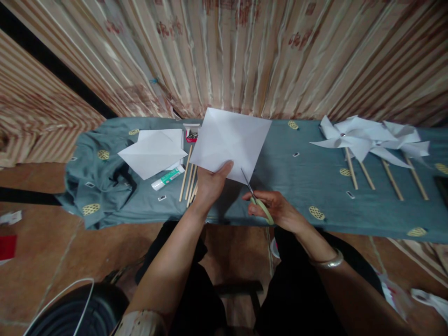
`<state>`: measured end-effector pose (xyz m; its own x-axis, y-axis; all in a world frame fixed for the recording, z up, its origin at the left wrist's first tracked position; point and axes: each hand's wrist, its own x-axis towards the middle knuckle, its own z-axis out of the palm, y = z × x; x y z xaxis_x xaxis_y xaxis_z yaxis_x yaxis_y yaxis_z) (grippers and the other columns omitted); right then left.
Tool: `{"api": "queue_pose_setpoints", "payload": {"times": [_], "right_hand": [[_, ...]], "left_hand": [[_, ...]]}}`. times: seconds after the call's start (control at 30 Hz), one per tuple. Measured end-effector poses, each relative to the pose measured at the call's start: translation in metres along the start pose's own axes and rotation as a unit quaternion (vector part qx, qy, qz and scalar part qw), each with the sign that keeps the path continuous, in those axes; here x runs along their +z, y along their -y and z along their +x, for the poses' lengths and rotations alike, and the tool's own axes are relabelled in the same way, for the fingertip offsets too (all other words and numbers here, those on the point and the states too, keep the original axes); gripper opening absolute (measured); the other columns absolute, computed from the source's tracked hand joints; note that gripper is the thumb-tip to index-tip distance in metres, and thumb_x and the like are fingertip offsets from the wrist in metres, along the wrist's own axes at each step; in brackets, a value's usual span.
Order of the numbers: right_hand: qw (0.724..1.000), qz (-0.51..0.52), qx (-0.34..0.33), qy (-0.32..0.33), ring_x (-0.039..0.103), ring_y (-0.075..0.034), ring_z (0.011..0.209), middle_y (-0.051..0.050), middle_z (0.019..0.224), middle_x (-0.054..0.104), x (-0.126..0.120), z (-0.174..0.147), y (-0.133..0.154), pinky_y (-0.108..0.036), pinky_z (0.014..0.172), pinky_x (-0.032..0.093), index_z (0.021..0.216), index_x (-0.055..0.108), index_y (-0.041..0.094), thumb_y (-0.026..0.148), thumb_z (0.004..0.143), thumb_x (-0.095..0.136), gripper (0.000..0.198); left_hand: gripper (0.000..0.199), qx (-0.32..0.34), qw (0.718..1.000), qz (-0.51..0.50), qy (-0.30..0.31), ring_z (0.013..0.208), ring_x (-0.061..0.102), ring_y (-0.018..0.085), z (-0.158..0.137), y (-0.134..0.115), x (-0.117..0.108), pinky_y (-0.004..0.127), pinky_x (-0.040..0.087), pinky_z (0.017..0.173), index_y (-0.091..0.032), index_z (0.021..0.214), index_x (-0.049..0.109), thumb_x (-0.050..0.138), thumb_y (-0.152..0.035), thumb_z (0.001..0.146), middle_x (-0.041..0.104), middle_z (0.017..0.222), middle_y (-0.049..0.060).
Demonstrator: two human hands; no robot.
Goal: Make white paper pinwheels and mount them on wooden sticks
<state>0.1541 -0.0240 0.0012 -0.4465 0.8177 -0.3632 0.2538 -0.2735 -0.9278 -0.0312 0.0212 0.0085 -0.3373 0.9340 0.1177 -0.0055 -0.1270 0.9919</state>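
Observation:
My left hand (211, 185) grips a square sheet of white paper (233, 135) by its near edge, thumb on top. Faint creases cross the sheet, which is held up over the table. In my right hand (275, 207) is a pair of scissors (262, 209) with pale green handles. Their blades are at the sheet's near right corner, pointing toward its middle. Left of the sheet lie several wooden sticks (185, 175), a glue stick (168, 178) and a stack of white paper (154, 149). A small red box (192, 134) of metal pins or tacks sits behind the sticks.
Several white paper pinwheels (357, 137) on wooden sticks lie at the right of the table. A grey-green patterned cloth (297, 177) covers the table, bunched at its left end. A striped curtain (238, 56) hangs behind. A black round object (79, 310) stands at lower left.

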Motion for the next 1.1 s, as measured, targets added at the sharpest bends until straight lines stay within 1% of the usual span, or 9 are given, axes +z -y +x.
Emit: {"api": "queue_pose_setpoints", "payload": {"times": [0.3,0.47,0.53,0.63,0.73,0.87,1.0,1.1], "right_hand": [[0.999,0.044,0.021,-0.009,0.046,-0.01,0.058,0.003,0.064,0.055,0.003,0.001,0.0,-0.025,0.053,0.035,0.095,0.072,0.016,0.058,0.061,0.083,0.055],[0.997,0.06,0.043,-0.012,0.045,-0.008,0.058,0.005,0.063,0.053,0.004,0.001,0.001,-0.024,0.053,0.034,0.093,0.072,0.015,0.054,0.057,0.086,0.055],[0.997,0.065,0.048,-0.017,0.046,-0.009,0.058,0.004,0.064,0.054,0.004,0.002,0.001,-0.024,0.054,0.035,0.092,0.072,0.015,0.052,0.056,0.087,0.054],[0.995,0.077,0.056,-0.013,0.05,-0.01,0.06,0.003,0.066,0.058,0.003,0.002,0.002,-0.025,0.056,0.038,0.094,0.072,0.015,0.049,0.054,0.089,0.055],[0.995,0.081,0.052,-0.002,0.052,-0.011,0.06,0.003,0.065,0.06,0.003,0.003,0.0,-0.026,0.056,0.04,0.096,0.072,0.016,0.048,0.055,0.088,0.055],[0.996,0.081,0.032,-0.014,0.054,-0.011,0.061,0.001,0.067,0.061,0.004,0.004,-0.007,-0.026,0.056,0.041,0.097,0.073,0.015,0.053,0.058,0.086,0.055],[0.998,0.063,0.016,-0.017,0.051,-0.011,0.061,0.0,0.069,0.061,0.003,0.004,-0.011,-0.026,0.055,0.039,0.102,0.073,0.015,0.054,0.064,0.083,0.055],[0.998,0.061,0.015,-0.018,0.049,-0.011,0.061,0.001,0.068,0.059,0.003,0.004,-0.01,-0.026,0.055,0.037,0.104,0.073,0.014,0.054,0.064,0.083,0.058]], "left_hand": [[0.045,0.011,1.0,0.006,0.0,0.107,0.07,0.026,0.0,-0.001,-0.001,0.04,0.052,0.101,-0.015,0.112,0.066,0.078,-0.026,0.07,0.075,0.107,0.012],[0.049,0.01,1.0,-0.004,-0.004,0.106,0.07,0.028,0.001,0.0,-0.002,0.043,0.052,0.1,-0.015,0.113,0.065,0.078,-0.028,0.068,0.075,0.108,0.012],[0.05,0.007,1.0,-0.003,-0.004,0.105,0.07,0.028,0.002,0.001,-0.002,0.043,0.053,0.099,-0.014,0.113,0.065,0.079,-0.03,0.068,0.075,0.107,0.013],[0.048,0.002,1.0,0.002,-0.006,0.104,0.071,0.028,0.002,0.002,-0.002,0.043,0.054,0.099,-0.014,0.111,0.066,0.079,-0.03,0.068,0.076,0.106,0.013],[0.049,-0.006,1.0,0.007,-0.013,0.104,0.071,0.028,0.002,0.002,-0.002,0.043,0.054,0.099,-0.014,0.112,0.066,0.08,-0.031,0.068,0.076,0.106,0.013],[0.048,-0.007,1.0,0.005,-0.002,0.103,0.071,0.027,0.0,0.0,-0.002,0.042,0.053,0.1,-0.014,0.112,0.066,0.079,-0.03,0.069,0.076,0.107,0.012],[0.047,-0.029,0.999,-0.002,0.013,0.102,0.071,0.026,-0.004,0.002,-0.001,0.041,0.055,0.097,-0.014,0.111,0.067,0.078,-0.029,0.068,0.076,0.107,0.012],[0.046,-0.04,0.999,-0.004,0.012,0.104,0.071,0.027,-0.005,0.005,0.001,0.042,0.054,0.098,-0.014,0.11,0.067,0.078,-0.029,0.068,0.075,0.109,0.012]]}}
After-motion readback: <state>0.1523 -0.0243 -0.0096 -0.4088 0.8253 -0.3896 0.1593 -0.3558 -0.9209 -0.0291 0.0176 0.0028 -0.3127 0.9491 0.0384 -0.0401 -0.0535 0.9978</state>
